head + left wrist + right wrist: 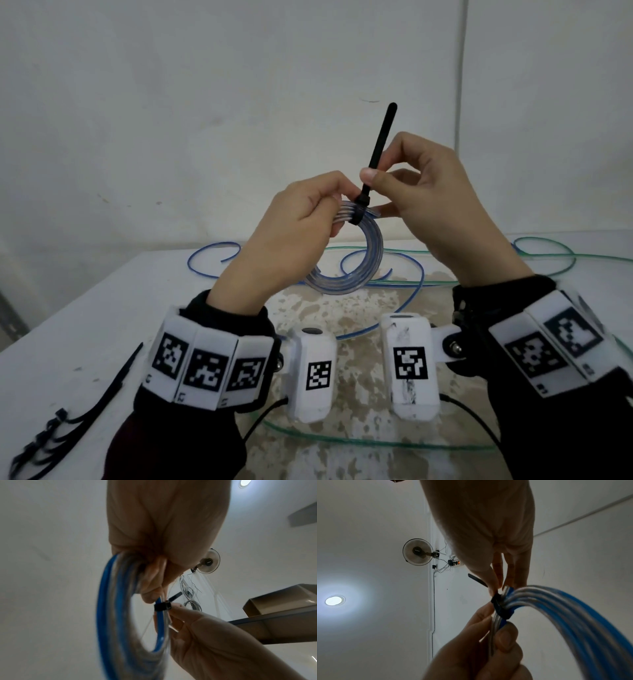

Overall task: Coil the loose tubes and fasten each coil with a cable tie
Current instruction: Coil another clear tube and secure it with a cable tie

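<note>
Head view: the left hand point(291, 226) grips the coiled clear-and-blue tube point(352, 270) at its top, fingers curled round the bundled strands, holding it up above the worktop point(85, 308). Just beside it, the right hand point(442, 209) pinches the black cable tie point(378, 147) between thumb and fingers; the tie's band is wrapped around the coil and its free tail points upward. Behind the hands, a loose blue tube point(212, 257) and a loose green tube point(548, 260) sprawl across the worktop. Spare cable ties point(68, 418) lie at the near left.
</note>
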Action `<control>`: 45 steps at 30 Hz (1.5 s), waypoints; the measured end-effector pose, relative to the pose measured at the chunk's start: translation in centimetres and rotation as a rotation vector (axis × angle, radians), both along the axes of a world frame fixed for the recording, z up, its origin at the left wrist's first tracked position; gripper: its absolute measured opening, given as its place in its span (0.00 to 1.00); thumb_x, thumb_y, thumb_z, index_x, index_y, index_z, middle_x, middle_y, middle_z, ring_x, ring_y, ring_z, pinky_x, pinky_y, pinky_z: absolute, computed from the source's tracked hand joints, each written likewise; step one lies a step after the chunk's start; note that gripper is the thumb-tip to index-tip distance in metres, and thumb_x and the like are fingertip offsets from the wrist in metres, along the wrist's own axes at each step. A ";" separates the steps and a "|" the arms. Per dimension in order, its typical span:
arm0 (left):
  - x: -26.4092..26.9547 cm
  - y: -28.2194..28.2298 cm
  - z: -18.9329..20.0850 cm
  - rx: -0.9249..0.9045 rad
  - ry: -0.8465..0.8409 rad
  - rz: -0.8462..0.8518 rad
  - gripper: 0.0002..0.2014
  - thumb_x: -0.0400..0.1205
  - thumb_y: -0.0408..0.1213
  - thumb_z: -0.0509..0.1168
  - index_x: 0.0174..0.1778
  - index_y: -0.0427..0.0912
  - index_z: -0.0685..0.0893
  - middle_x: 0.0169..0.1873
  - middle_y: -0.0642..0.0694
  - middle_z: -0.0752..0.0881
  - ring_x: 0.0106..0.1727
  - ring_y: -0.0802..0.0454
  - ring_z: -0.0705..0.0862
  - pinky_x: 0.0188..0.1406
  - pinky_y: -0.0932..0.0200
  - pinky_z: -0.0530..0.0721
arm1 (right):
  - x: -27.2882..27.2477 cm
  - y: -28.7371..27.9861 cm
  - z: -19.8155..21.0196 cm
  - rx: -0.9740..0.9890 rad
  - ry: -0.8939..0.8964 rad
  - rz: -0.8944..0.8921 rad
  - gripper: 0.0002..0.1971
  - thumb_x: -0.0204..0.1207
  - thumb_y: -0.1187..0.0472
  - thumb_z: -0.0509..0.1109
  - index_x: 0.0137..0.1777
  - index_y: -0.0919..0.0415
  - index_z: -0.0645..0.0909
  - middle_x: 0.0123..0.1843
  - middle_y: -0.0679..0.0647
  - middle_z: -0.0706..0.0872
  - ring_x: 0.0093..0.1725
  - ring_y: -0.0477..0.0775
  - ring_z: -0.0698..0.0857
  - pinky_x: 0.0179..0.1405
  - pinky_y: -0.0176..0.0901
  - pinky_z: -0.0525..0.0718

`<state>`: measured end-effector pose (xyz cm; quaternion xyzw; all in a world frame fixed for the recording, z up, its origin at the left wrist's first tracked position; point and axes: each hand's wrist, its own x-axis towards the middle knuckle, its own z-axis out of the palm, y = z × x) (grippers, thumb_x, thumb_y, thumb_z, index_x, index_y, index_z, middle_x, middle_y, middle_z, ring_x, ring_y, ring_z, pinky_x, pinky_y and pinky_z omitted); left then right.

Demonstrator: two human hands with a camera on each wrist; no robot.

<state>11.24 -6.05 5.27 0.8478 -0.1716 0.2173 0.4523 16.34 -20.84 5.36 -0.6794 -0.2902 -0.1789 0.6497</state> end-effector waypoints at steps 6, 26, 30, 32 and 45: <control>-0.4 -0.7 0.0 -0.085 -0.032 0.015 0.14 0.84 0.43 0.64 0.38 0.42 0.89 0.20 0.56 0.80 0.18 0.62 0.71 0.22 0.69 0.66 | -0.6 -0.6 0.6 -0.014 -0.008 0.143 0.10 0.76 0.68 0.72 0.36 0.62 0.75 0.34 0.54 0.80 0.35 0.49 0.84 0.41 0.50 0.90; 0.1 -3.1 -0.8 -0.187 0.056 -0.075 0.08 0.86 0.33 0.59 0.47 0.40 0.84 0.27 0.50 0.83 0.25 0.57 0.79 0.30 0.59 0.78 | -0.6 -1.6 1.1 0.002 -0.044 -0.133 0.12 0.76 0.64 0.71 0.35 0.54 0.74 0.38 0.53 0.82 0.36 0.57 0.84 0.39 0.59 0.88; 0.0 -1.1 -0.4 -0.176 0.237 -0.187 0.09 0.84 0.30 0.62 0.55 0.30 0.83 0.40 0.34 0.88 0.40 0.47 0.87 0.47 0.51 0.86 | -0.6 -2.1 1.1 0.029 0.029 -0.113 0.10 0.79 0.64 0.70 0.38 0.57 0.74 0.38 0.52 0.82 0.39 0.51 0.86 0.43 0.63 0.89; -0.4 0.1 0.0 -0.176 0.272 -0.218 0.10 0.82 0.28 0.63 0.57 0.30 0.84 0.43 0.31 0.89 0.40 0.51 0.88 0.42 0.60 0.88 | -0.6 -2.0 1.1 0.022 0.062 -0.076 0.07 0.79 0.63 0.69 0.40 0.59 0.76 0.39 0.54 0.83 0.36 0.46 0.86 0.36 0.46 0.89; -0.3 2.5 0.7 -0.358 0.194 -0.154 0.09 0.82 0.33 0.64 0.55 0.38 0.86 0.42 0.41 0.92 0.43 0.49 0.91 0.42 0.60 0.88 | -0.5 -1.6 0.2 -0.223 0.211 0.213 0.04 0.78 0.64 0.69 0.44 0.59 0.85 0.38 0.55 0.91 0.35 0.47 0.89 0.37 0.35 0.88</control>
